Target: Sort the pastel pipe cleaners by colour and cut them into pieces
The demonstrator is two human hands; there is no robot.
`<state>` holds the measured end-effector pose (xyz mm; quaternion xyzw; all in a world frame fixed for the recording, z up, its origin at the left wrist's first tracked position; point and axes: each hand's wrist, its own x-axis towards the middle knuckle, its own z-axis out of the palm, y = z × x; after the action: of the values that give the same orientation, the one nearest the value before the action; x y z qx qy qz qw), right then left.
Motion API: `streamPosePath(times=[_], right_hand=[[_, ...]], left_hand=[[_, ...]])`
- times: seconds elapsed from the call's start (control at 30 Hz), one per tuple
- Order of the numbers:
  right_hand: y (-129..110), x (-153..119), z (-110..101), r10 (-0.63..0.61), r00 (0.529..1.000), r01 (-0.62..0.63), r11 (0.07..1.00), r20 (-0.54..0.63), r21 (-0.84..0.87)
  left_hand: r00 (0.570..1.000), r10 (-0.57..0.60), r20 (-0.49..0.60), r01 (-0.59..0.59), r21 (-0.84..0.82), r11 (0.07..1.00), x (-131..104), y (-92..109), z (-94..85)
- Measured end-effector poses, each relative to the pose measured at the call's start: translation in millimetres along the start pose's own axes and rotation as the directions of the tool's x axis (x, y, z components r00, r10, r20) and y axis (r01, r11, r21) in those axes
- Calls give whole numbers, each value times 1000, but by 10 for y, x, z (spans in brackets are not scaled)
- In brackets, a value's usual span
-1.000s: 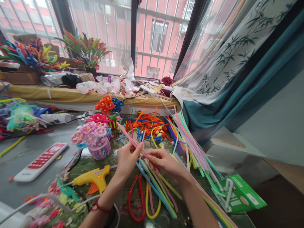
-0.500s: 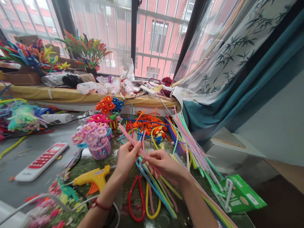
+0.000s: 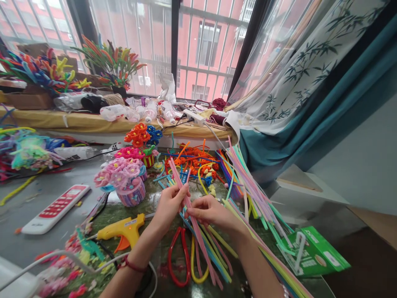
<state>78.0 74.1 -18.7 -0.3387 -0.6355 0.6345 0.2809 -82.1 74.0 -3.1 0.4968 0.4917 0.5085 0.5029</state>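
Pink pipe cleaners (image 3: 198,238) run in a bundle through both hands, over the middle of the table. My left hand (image 3: 170,203) is closed on the bundle, pinching it between thumb and fingers. Just below, my right hand (image 3: 211,211) pinches the same strands with its fingertips. Beneath them lie blue, yellow and pink pipe cleaners (image 3: 215,256) and a pair of scissors with red and yellow handles (image 3: 179,258); the blades are hidden. A yellow glue gun (image 3: 120,231) rests left of my left forearm.
Pots of pipe cleaner flowers (image 3: 130,194) stand at the back left, near a white remote control (image 3: 56,209). Long pastel pipe cleaners (image 3: 254,186) and a green box (image 3: 319,252) lie to the right. A white cable (image 3: 74,263) crosses the front left. Plastic bottles (image 3: 113,112) line the windowsill.
The pink bundle has swung steeper, its lower ends now hanging down over the scissors' handles. My left hand has moved slightly right; both hands stay close together on the strands.
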Motion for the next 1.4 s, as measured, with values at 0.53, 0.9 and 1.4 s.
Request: streamPosePath(times=[0.53,0.9,1.4], right_hand=[[-99,-66,-56,35,998,-30,996,58,-83],[-97,-88,-60,44,991,-29,993,126,-117],[-147,-49,27,55,998,-55,997,10,-54]], left_hand=[[996,48,-80,-47,18,999,-14,-5,-8],[995,38,-92,-37,8,999,30,-24,-43],[998,60,-22,-60,-3,998,16,-20,-22]])
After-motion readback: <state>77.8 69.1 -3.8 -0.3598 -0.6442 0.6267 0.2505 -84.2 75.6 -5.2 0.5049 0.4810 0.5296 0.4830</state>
